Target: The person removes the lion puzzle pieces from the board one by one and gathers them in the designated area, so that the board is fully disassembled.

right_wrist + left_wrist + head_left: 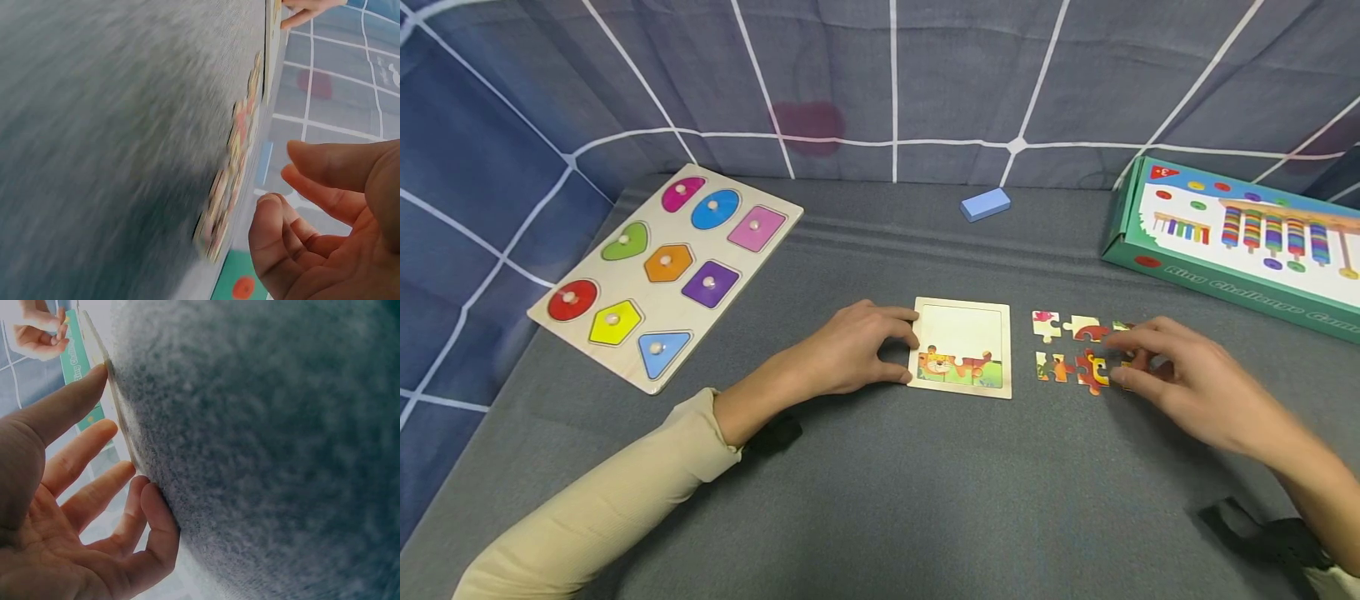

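Note:
A square wooden jigsaw tray (pixel 962 321) lies in the middle of the table; several joined pieces fill its lower part with an orange animal on green, while the upper part is bare. My left hand (pixel 857 350) touches the tray's left edge with thumb and fingertips, also seen in the left wrist view. Right of the tray lie loose jigsaw pieces (pixel 1092 372) in two rough rows. Just above the right end of these rows hovers my right hand (pixel 1187 392), hiding some of them. In the right wrist view a gap shows between its thumb and bent fingers, with nothing held.
At the left lies a wooden shape board (pixel 677 225) with coloured knobbed shapes. A blue block (pixel 985 204) sits behind the tray. The green game box (pixel 1240 287) stands at the back right, beyond my right hand. A checked cloth (pixel 850 83) hangs behind the table.

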A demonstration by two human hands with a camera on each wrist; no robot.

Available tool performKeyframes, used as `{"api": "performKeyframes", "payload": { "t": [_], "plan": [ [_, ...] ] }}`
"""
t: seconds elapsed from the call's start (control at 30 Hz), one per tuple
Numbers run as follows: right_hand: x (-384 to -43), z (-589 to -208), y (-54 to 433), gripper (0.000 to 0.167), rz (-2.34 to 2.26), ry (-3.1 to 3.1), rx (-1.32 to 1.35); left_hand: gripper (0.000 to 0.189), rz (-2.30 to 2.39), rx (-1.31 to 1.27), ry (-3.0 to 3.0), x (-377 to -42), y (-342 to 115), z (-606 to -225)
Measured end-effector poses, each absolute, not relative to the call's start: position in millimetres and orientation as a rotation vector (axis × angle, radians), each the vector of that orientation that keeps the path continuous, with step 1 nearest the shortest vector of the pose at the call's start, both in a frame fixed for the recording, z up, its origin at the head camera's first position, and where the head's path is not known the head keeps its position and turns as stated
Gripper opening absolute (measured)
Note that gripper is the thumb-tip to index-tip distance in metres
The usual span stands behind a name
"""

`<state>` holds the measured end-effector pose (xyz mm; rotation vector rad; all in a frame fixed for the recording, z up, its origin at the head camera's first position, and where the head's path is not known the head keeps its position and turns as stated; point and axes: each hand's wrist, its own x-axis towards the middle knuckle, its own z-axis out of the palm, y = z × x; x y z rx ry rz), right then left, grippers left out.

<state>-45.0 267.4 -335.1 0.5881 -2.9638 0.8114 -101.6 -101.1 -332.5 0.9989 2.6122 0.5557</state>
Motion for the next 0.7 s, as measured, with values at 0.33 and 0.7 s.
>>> {"api": "performKeyframes", "payload": {
  "t": [0.33,0.7],
  "plan": [
    [-57.0,-326.4,218.9,0.028,1.011,-2.916,0.766,0.034,0.557,0.987,2.612,-102.5,-100.5,-332.4],
    [-64.7,-320.2,163.8,0.033,1.016,-2.975,0.883,0.035,0.546,0.991,2.610,-102.1,-100.9,-331.5]
  ]
}}
